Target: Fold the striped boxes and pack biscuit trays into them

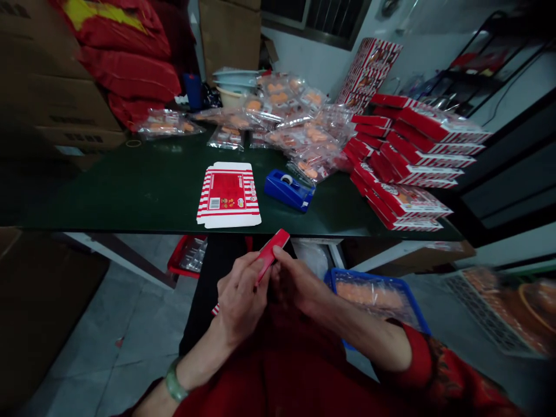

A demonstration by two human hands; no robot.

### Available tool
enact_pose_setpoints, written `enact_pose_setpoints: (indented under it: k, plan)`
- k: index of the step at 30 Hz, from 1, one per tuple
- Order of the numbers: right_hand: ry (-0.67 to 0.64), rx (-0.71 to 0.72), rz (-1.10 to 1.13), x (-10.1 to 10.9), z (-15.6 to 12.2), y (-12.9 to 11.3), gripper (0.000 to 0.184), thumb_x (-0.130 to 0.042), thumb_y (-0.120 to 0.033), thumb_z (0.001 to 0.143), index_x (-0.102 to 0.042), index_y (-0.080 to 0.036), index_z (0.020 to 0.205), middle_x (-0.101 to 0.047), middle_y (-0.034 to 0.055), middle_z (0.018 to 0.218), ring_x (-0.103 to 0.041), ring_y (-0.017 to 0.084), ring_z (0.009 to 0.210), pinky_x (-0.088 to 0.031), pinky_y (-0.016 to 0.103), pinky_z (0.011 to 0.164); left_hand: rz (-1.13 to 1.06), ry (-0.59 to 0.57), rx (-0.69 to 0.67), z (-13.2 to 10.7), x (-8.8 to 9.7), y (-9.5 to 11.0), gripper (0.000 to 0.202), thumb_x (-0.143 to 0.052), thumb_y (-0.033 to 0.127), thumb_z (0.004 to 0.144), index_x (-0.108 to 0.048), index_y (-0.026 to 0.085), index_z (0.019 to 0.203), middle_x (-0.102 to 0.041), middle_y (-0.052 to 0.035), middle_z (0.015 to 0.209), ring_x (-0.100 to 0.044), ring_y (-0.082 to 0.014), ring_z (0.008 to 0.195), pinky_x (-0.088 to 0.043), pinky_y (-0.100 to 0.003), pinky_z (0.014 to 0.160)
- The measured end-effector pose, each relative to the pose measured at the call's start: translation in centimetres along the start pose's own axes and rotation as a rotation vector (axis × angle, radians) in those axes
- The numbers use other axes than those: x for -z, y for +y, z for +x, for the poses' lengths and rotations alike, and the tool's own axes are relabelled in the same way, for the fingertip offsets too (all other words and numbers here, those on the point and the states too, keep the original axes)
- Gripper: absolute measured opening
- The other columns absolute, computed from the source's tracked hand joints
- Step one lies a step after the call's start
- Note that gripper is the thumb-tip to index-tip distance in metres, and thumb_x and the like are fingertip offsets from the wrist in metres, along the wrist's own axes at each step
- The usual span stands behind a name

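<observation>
Both my hands hold a red carton (272, 250) edge-on over my lap, below the table's front edge. My left hand (240, 301) wraps its fingers round the carton's lower part; a green bangle sits on that wrist. My right hand (296, 282) pinches the carton from the right side. A flat unfolded red-and-white striped carton (228, 194) lies on the dark green table (130, 191) just beyond my hands, with a blue tape dispenser (289, 189) to its right.
Stacks of filled red boxes (403, 168) stand at the table's right. Clear packets of orange snacks (299, 133) are heaped at the back. A blue crate (376, 295) and a red crate (186, 258) sit under the table. Cardboard boxes and red sacks (125, 63) stand at the left.
</observation>
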State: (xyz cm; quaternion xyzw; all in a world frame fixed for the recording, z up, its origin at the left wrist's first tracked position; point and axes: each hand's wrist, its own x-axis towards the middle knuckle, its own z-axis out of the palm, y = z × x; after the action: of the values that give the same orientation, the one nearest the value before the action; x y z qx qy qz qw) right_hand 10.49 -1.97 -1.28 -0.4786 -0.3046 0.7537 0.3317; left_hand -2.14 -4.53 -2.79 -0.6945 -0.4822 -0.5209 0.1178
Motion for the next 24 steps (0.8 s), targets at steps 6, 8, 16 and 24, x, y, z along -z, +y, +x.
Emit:
enact_pose_setpoints:
  k: [6,8,16,24]
  plan:
    - [0.009,0.04,0.05,-0.6,-0.5,1.3,0.054,-0.058,-0.07,0.066,-0.047,-0.018,0.056,-0.043,-0.0066,0.043,-0.04,0.007,0.033,-0.031,0.02,0.033,-0.044,0.024,-0.027,0.2,0.8,-0.1,0.014,-0.065,0.015,0.08,-0.059,0.019,0.092,-0.071,-0.0032,0.087,-0.07,-0.012,0.072,-0.055,-0.019,0.058]
    - [-0.008,-0.003,0.071,-0.7,-0.9,0.9,0.051,-0.059,-0.067,0.066,-0.047,-0.019,0.055,-0.045,-0.006,0.044,-0.042,0.008,0.034,-0.033,0.022,0.034,-0.04,-0.018,-0.086,0.1,1.0,-0.2,0.014,-0.065,0.013,0.08,-0.06,0.019,0.092,-0.071,-0.0041,0.089,-0.07,-0.0121,0.073,-0.055,-0.018,0.059]
    - [0.011,0.186,0.144,-1.2,-0.1,2.1,0.055,-0.069,-0.067,0.059,-0.041,-0.019,0.056,-0.036,-0.0106,0.04,-0.029,0.003,0.032,-0.025,0.019,0.034,-0.193,0.05,0.059,0.9,1.8,0.1,0.022,-0.073,0.01,0.071,-0.06,0.018,0.086,-0.071,-0.0024,0.088,-0.069,-0.0118,0.074,-0.055,-0.019,0.063]
    - [-0.152,0.12,0.193,0.6,-1.1,2.7,0.029,-0.066,-0.044,0.076,-0.056,-0.017,0.072,-0.057,-0.0027,0.055,-0.052,0.009,0.044,-0.04,0.019,0.038,-0.364,0.073,0.287,0.8,2.7,0.1,0.024,-0.074,0.006,0.068,-0.06,0.018,0.083,-0.071,-0.0026,0.087,-0.068,-0.0131,0.074,-0.057,-0.023,0.062]
